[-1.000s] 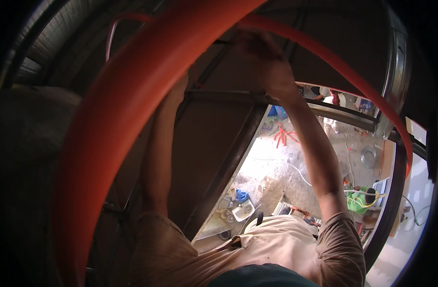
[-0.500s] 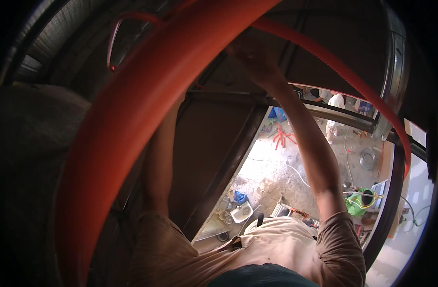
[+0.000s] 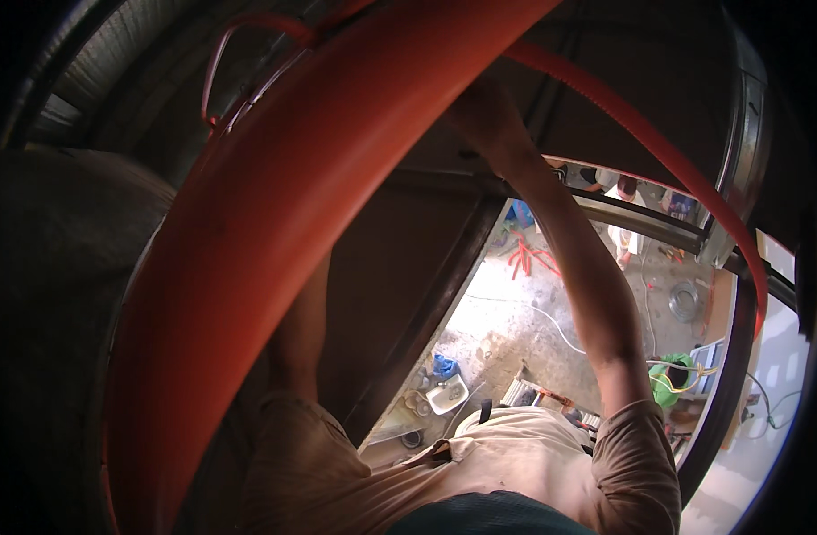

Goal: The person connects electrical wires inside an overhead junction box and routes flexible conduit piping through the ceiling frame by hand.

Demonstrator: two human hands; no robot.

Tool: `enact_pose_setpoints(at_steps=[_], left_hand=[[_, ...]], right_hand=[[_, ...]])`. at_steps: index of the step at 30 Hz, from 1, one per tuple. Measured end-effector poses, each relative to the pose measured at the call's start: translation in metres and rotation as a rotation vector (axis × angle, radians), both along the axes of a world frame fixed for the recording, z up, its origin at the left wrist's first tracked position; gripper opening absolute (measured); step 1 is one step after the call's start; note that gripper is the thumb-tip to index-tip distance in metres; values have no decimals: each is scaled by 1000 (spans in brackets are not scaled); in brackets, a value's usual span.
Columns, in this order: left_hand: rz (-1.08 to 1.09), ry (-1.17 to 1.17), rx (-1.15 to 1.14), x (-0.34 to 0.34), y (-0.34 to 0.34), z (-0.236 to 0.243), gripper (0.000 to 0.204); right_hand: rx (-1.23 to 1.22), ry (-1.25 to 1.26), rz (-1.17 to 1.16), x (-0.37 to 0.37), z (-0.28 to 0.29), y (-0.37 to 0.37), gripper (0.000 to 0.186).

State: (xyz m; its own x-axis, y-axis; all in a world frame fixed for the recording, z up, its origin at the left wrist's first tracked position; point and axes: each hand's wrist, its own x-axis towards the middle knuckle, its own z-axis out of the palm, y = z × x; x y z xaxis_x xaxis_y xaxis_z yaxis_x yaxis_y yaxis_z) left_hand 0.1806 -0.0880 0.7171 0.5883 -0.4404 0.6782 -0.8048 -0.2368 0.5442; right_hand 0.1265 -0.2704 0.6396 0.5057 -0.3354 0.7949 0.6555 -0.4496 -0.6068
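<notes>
A thick orange-red flexible pipe [image 3: 275,232] arches close in front of me, from the lower left to the top middle. Behind it, my left forearm [image 3: 303,330] reaches up, and the pipe covers the left hand wholly. My right arm stretches up to the same pipe's upper part. Its hand [image 3: 487,111] is in shadow at the pipe's lower edge, with the fingers hidden, so its grip cannot be made out. A thinner ribbed red conduit [image 3: 640,125] curves from behind the pipe down to the right.
Dark metal framing [image 3: 444,285] and a shiny metal channel [image 3: 740,134] surround an opening. Far below lie a concrete floor [image 3: 507,312], a white basin [image 3: 448,394], a wire coil [image 3: 684,301], a green bag [image 3: 669,379] and a ladder [image 3: 538,397]. A person [image 3: 624,223] is down there.
The thick pipe has shifted to the right and covers more of my right hand and left forearm. My right arm has shifted slightly right. The person below has changed posture.
</notes>
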Motion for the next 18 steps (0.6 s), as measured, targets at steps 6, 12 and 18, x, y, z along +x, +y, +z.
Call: enact_pose_setpoints(at_steps=[6,12,18], left_hand=[[-88,76,-119,-2,0,0,26],[-96,87,-142,3,-2,-9,26],[18,4,-115,3,-4,-9,25]], right_hand=[[182,34,-3,-45,2,17,25],[338,107,92,-57,-6,23,21],[312,35,21,-73,-1,22,23]])
